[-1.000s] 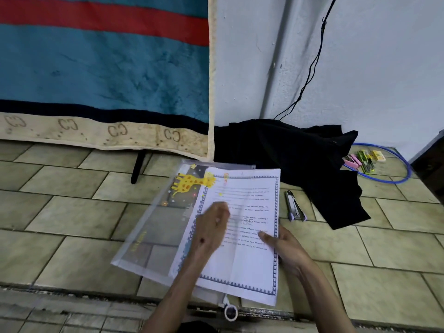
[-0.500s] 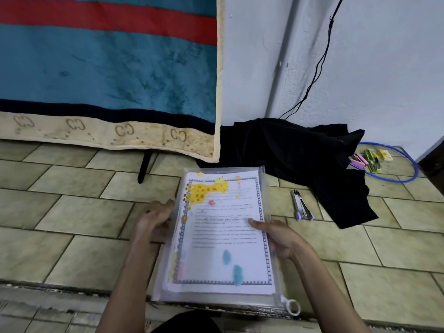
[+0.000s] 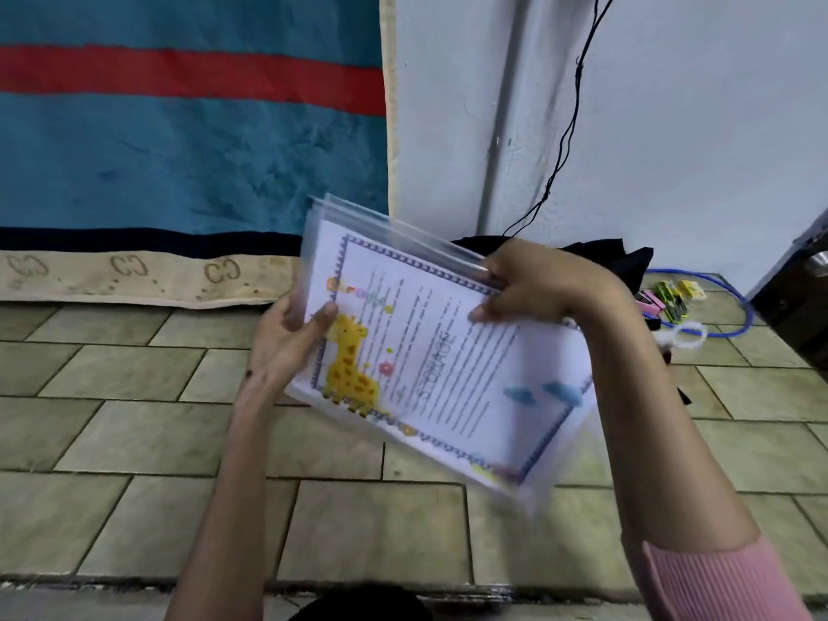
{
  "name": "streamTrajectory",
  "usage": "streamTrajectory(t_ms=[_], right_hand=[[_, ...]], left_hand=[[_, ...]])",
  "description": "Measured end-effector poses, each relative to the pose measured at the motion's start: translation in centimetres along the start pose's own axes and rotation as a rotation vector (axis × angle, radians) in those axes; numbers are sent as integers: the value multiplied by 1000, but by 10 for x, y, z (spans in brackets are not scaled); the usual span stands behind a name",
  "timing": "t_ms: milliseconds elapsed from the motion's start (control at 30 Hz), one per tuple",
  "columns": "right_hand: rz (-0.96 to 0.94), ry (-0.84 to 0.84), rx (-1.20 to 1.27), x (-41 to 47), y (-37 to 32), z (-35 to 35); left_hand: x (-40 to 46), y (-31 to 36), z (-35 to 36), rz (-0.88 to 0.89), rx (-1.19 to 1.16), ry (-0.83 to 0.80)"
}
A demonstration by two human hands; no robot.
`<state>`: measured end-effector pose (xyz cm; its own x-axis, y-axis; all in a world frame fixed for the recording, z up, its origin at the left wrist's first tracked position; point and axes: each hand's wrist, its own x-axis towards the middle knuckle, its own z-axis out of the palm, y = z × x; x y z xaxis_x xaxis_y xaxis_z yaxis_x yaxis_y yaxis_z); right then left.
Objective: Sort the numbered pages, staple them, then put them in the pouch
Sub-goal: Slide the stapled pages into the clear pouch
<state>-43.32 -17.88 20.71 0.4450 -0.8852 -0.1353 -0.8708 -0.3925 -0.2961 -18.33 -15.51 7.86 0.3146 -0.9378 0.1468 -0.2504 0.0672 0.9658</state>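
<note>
A clear plastic pouch (image 3: 551, 445) with a giraffe print is lifted off the floor and tilted, its long side running from upper left to lower right. The bordered white pages (image 3: 448, 374) lie inside it. My left hand (image 3: 286, 347) grips the pouch's left short edge, thumb on the front. My right hand (image 3: 537, 284) pinches the pouch's upper long edge near the zip strip. A white ring pull (image 3: 681, 336) dangles to the right of my right wrist. The stapler is hidden.
Green floor tiles (image 3: 134, 441) lie below. A blue and red blanket (image 3: 179, 150) hangs at the back left. A black cloth (image 3: 627, 262) is behind my right hand. Coloured clips (image 3: 667, 298) and a blue cord loop (image 3: 743, 311) sit at the right wall.
The pouch with the pages inside has been lifted off the floor and turned sideways. My right hand moved from its right edge up to the top edge.
</note>
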Motion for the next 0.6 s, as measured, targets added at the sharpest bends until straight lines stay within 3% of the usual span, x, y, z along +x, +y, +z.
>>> streamTrajectory(t_ms=[67,167,233,300,367,433,500,533,600], right_hand=[[-31,43,-84,3,-12,-10],[-62,85,-87,12,-18,4],[-70,48,-48,23,-14,28],[-116,138,45,23,-7,43],[-310,492,95,9,-1,46],[-406,1091,217,-9,9,54],[-127,1579,529,-20,27,76],[58,1669,757,-22,36,84],[276,1489,1224,-16,56,95]], left_hand=[[0,-7,-8,-3,-114,5],[-9,-28,-12,-80,-99,36],[-18,-41,-7,-147,-106,50],[-23,-50,-1,-193,-137,77],[-23,-51,3,-218,-177,118],[-21,-51,7,-226,-183,144],[-21,-50,10,-214,-188,158],[-20,-49,12,-213,-200,162],[-19,-48,13,-222,-226,148]])
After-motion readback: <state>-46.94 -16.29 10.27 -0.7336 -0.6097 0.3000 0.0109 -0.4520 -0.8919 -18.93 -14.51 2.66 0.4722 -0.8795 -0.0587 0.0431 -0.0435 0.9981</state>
